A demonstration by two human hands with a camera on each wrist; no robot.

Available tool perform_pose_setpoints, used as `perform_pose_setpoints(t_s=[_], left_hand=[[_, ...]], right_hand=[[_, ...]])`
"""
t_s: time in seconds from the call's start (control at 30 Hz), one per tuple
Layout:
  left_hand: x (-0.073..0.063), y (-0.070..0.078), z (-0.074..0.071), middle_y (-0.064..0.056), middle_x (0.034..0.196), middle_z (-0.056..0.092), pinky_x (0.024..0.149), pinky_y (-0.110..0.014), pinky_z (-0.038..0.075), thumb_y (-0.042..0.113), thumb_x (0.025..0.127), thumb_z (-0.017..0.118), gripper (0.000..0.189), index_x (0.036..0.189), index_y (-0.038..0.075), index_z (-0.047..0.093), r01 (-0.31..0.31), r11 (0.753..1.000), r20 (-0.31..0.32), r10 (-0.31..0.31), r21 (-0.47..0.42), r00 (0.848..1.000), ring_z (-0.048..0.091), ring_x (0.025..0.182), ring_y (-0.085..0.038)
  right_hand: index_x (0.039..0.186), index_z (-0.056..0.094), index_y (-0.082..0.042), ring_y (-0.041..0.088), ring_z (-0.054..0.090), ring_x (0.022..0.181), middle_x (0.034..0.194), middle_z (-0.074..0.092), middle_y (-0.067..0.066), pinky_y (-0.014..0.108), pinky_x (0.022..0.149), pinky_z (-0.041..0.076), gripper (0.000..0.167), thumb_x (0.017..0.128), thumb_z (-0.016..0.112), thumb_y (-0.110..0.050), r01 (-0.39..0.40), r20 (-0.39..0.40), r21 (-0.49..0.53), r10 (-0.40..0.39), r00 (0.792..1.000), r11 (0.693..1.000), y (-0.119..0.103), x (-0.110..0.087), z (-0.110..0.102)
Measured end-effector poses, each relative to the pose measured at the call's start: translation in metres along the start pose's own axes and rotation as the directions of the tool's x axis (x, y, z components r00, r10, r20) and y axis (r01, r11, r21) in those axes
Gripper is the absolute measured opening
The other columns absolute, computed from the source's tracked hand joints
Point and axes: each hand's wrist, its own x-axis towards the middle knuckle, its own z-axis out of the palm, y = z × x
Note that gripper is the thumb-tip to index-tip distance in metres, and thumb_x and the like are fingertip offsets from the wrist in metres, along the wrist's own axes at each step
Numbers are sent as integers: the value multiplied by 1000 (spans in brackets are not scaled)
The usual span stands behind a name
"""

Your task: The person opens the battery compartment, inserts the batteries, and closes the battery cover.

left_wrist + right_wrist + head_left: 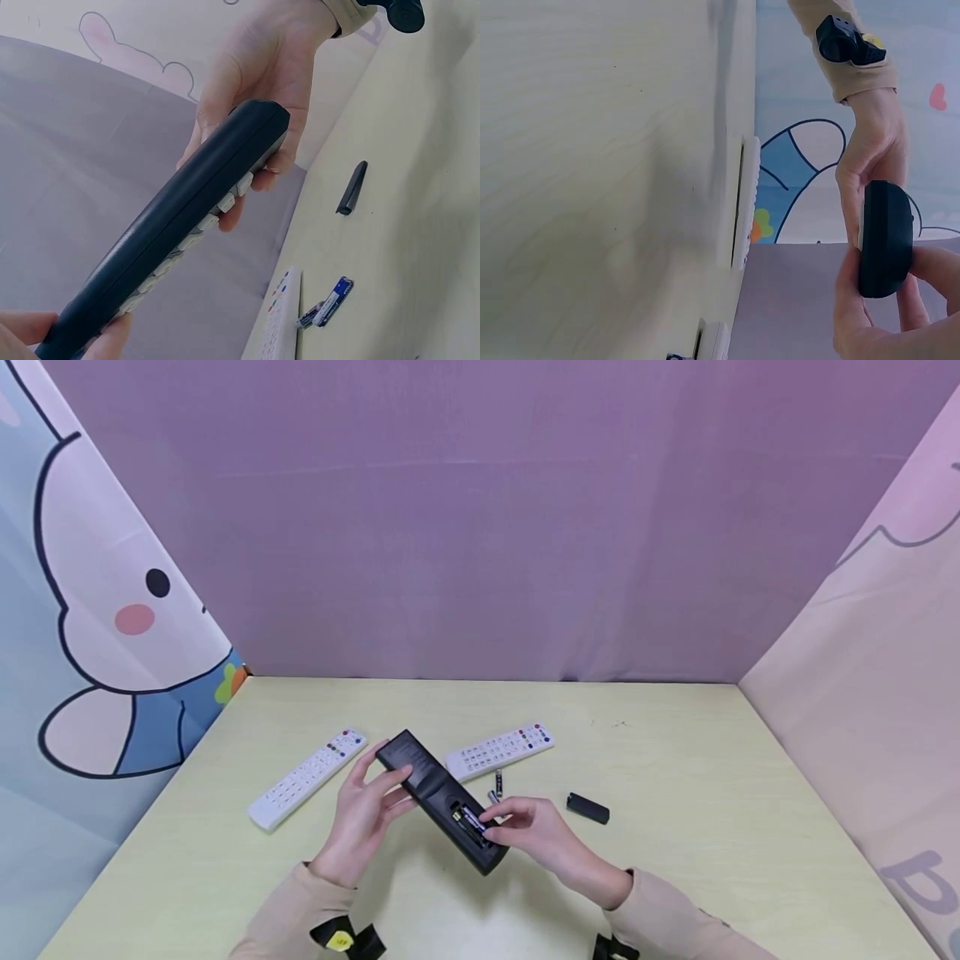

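Observation:
A black remote control [431, 785] is held tilted above the table, its back turned up and its battery compartment uncovered. My left hand [362, 814] grips its upper end, thumb on the back. At the lower end my right hand [528, 832] holds the remote, with thumb and a fingertip at the battery [471, 818] lying in the compartment. In the left wrist view some right fingers curl under the button side. A loose battery [498, 782] lies on the table beyond, with another battery [334, 301] beside it. The black battery cover [588, 808] rests to the right.
One white remote control [307, 779] lies at the left of the pale table [675, 752]. A second white remote [501, 751] lies behind the black one, close to the loose batteries. Fabric walls [465, 543] enclose the table at the back and sides.

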Motion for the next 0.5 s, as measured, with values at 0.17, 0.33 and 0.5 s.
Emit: perform_pose_setpoints(t_s=[0.17,0.33,0.5], left_hand=[[-1,1,0,-8,91,61,73,-35,55,-5,82,51,55,130,16,34,-8,1000,10,8,1,1000,65,73,-21],[-3,3,-2,-8,94,59,75,-35,54,-5,83,50,58,134,15,31,-15,1000,28,15,-3,999,65,73,-20],[-4,4,-4,-11,101,56,75,-34,54,-4,83,50,59,135,16,30,-14,1000,30,14,-8,999,65,73,-19]], right_hand=[[99,63,2,11,60,77,102,61,11,24,72,51,24,78,65,-10,52,41,-25,-51,998,998,1,0,-3],[100,62,2,12,61,79,102,61,13,24,74,52,23,79,62,-9,89,83,-42,-85,993,995,2,0,-9],[102,61,2,16,61,83,103,61,14,24,75,52,23,81,60,-8,114,122,-42,-109,987,993,2,0,-15]])
